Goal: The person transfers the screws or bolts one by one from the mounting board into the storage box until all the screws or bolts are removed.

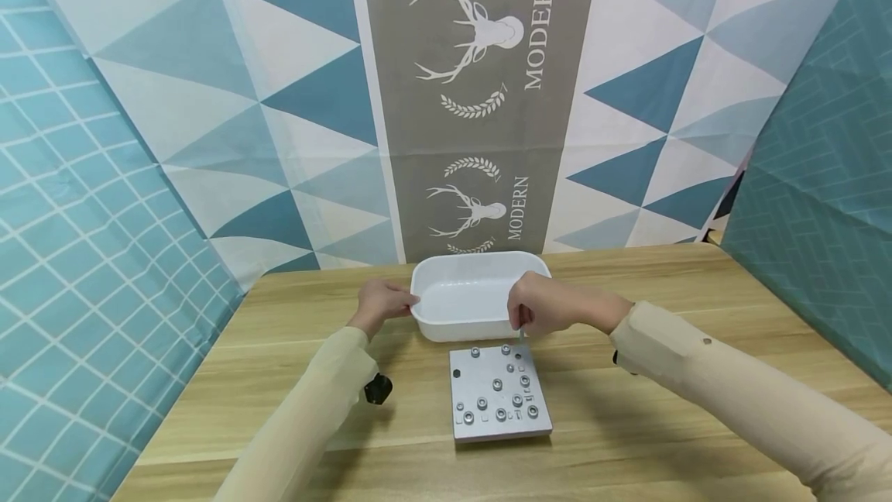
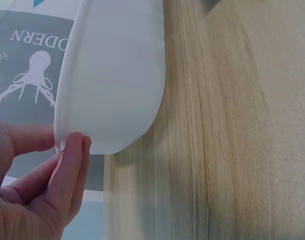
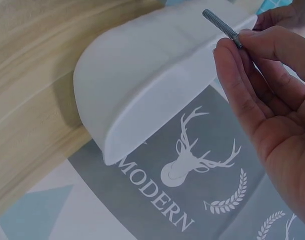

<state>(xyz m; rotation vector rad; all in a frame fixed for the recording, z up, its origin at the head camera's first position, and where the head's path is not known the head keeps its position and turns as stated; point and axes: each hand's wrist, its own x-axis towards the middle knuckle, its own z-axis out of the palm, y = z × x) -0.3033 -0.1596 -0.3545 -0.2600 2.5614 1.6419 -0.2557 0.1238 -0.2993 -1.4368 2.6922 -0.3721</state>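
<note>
A white rectangular tray point(image 1: 460, 331) with rounded corners stands on the table near the back wall. At its left end my left hand point(image 1: 379, 304) pinches the rim between thumb and fingers. My right hand point(image 1: 547, 303) is over the tray's front right corner, above the far edge of a metal plate point(image 1: 477, 378). Between its thumb and fingertips it pinches a threaded bolt point(image 3: 220, 26), shank pointing away from the hand; the fingers hide its head. Several socket-head bolts point(image 1: 498, 384) sit in the plate, and one dark hole point(image 1: 456, 373) shows at its upper left.
The wood-grain table point(image 1: 293, 393) extends to both sides of the plate. A patterned cloth point(image 1: 307, 99) with deer prints hangs behind it, and tiled-pattern sheets border the left and right. A black strap piece point(image 1: 379, 389) shows by the left sleeve.
</note>
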